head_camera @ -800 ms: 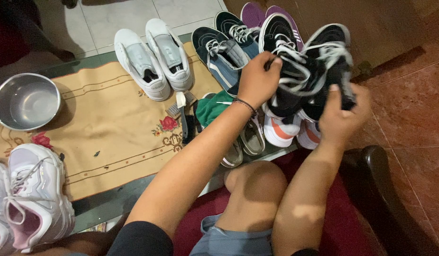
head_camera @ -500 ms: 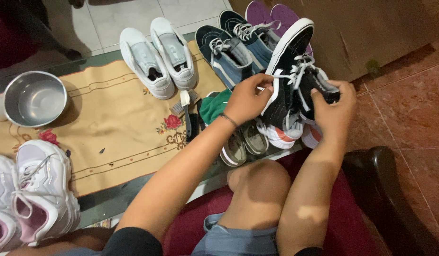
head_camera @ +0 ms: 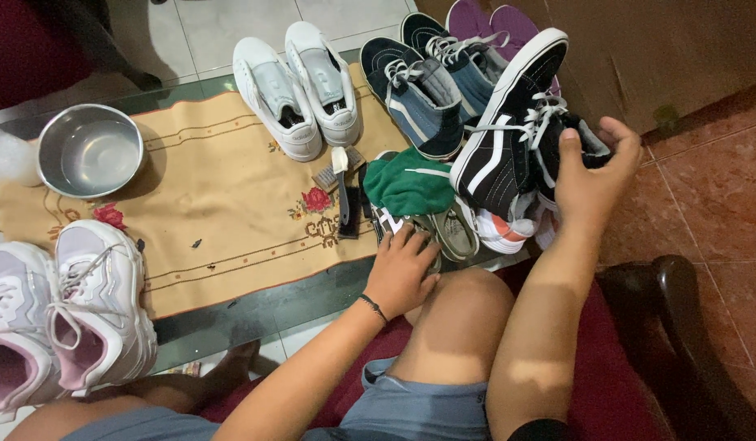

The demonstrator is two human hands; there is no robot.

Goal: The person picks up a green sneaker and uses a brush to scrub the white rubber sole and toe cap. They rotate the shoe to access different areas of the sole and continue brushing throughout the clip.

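My right hand [head_camera: 592,173] grips a black high-top sneaker [head_camera: 508,131] with a white stripe and white laces, tilted sole-up above the table's right end. My left hand [head_camera: 402,269] rests low at the table's near edge, fingers on a grey-green sneaker [head_camera: 451,233] lying below a green cloth [head_camera: 406,184]. A brush [head_camera: 345,196] with a dark handle lies just left of the cloth.
A beige floral runner [head_camera: 206,204] covers the glass table. On it stand white sneakers [head_camera: 300,86], navy sneakers [head_camera: 431,82], purple shoes [head_camera: 484,20], a steel bowl [head_camera: 90,151] and pale pink sneakers [head_camera: 59,314] at near left. A dark chair arm [head_camera: 688,327] is at right.
My left hand let go of the black high-top and dropped to the grey-green sneaker at the table edge. My right hand now holds the high-top alone, turned sole-up.
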